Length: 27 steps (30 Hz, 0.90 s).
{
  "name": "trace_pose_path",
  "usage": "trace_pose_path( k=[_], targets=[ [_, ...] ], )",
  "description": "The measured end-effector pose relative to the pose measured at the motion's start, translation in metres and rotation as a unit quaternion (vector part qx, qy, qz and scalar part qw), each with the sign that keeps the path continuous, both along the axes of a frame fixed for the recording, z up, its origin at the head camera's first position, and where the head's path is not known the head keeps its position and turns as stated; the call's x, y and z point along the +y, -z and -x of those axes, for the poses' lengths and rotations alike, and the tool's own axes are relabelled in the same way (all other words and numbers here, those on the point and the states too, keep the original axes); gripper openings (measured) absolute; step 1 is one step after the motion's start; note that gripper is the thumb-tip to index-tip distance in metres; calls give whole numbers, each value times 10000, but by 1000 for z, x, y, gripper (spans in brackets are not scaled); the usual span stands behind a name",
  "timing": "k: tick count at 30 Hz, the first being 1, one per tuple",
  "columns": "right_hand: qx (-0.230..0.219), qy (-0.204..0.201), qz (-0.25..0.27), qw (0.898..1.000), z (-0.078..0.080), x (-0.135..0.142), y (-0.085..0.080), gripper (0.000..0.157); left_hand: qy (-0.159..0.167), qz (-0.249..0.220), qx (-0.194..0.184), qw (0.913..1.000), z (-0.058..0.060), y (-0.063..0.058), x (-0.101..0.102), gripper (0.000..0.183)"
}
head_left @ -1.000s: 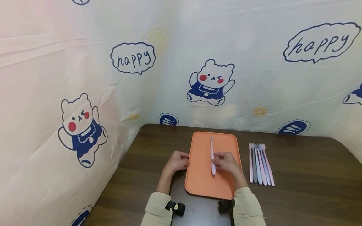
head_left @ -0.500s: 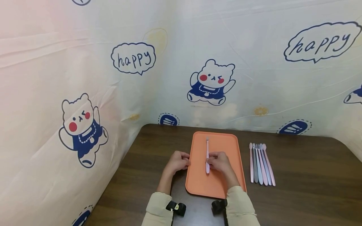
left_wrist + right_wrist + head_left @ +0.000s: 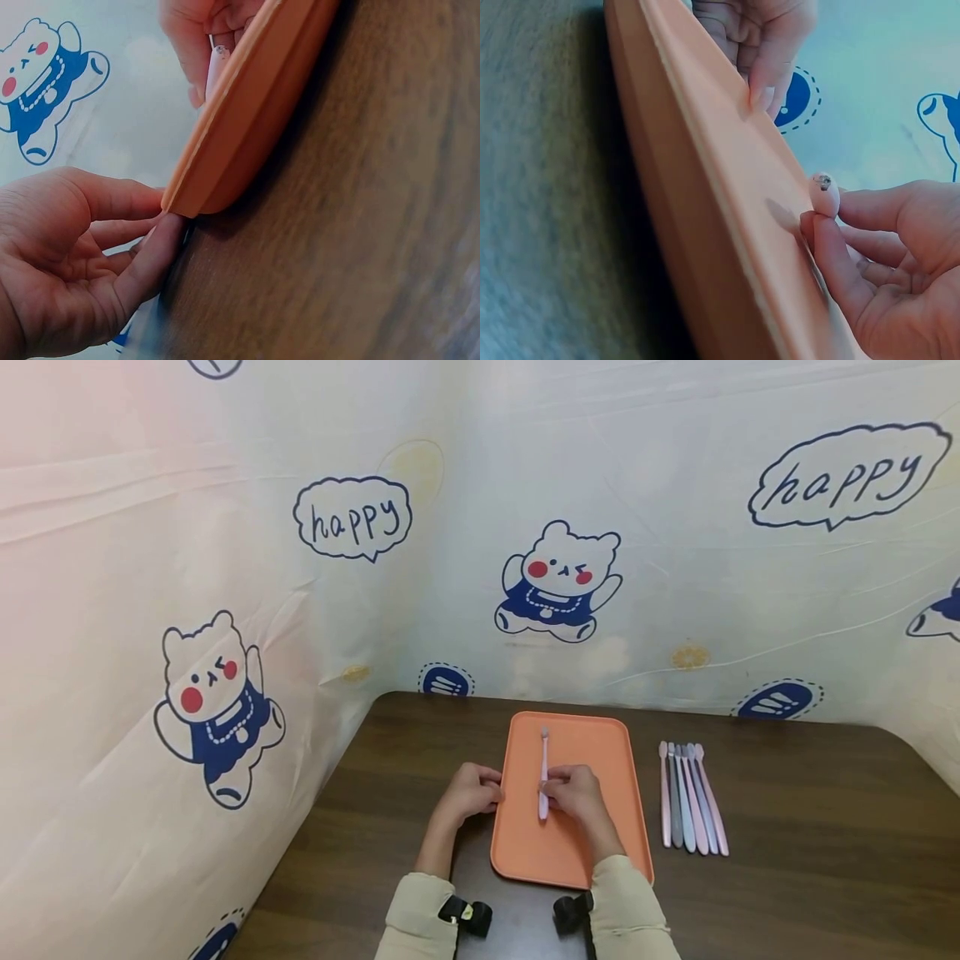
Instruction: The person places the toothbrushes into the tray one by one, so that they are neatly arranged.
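A pink toothbrush (image 3: pixel 543 807) is pinched in my right hand (image 3: pixel 577 793), between thumb and fingers near the middle of its handle. It points away from me over the left half of an orange tray (image 3: pixel 600 747), its greyish head toward the far edge. From the right wrist view, the rounded handle end (image 3: pixel 825 196) shows between the fingertips, close above the tray's surface. My left hand (image 3: pixel 469 792) pinches the tray's left rim; in the left wrist view its thumb (image 3: pixel 154 255) lies against the rim with the index finger opposite.
Several toothbrushes (image 3: pixel 687 802) in pink, grey and blue lie side by side on the dark wooden table (image 3: pixel 810 827), right of the tray. A pale cloth (image 3: pixel 465 585) printed with bears hangs behind and along the left side.
My right hand has moved left across the tray with the pink toothbrush, from about its middle to its left half. My left hand has stayed at the tray's left rim.
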State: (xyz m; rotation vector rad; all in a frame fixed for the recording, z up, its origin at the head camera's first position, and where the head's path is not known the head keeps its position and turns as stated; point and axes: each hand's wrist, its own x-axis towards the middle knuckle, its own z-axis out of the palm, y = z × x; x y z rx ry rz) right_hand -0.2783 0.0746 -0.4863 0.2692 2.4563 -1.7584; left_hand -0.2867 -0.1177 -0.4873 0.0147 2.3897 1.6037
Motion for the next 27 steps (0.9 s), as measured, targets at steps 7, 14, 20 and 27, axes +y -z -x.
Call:
trace_pose_path(
  k=[7, 14, 20, 27],
  targets=[
    [77, -127, 195, 9997, -3, 2, -3, 26, -6, 69, -14, 10000, -1, -2, 0, 36],
    [27, -35, 50, 10000, -3, -1, -3, 25, 23, 38, 49, 10000, -2, -3, 0, 33],
    [-21, -11, -71, 10000, -2, -2, -3, 24, 53, 15, 87, 9999, -1, -3, 0, 32],
    [80, -54, -13, 10000, -3, 2, -1, 28, 0, 8, 56, 10000, 0, 1, 1, 32]
  ],
)
